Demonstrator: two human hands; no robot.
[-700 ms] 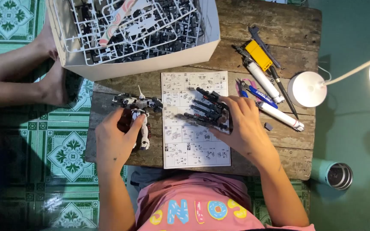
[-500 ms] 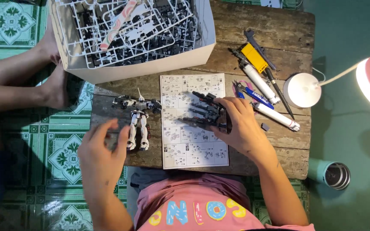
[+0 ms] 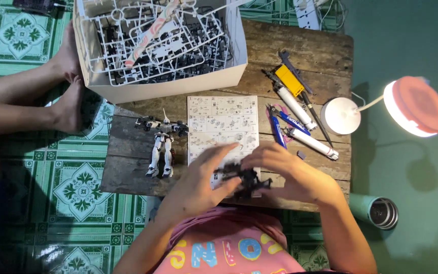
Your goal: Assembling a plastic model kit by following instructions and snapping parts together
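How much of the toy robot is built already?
The white robot figure lies assembled on the wooden table. Both hands, left hand and right hand, hold a black plastic part cluster. Many pieces remain on frames in the white box.

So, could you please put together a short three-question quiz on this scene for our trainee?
1. True or false: both hands are on the dark model part.
2. The white robot figure lies on which side of the instruction sheet in the picture? A left, B right.
3. What stands on the floor past the table's right end?

Key: 1 true: left hand, right hand. 2 A. 3 a green cup.
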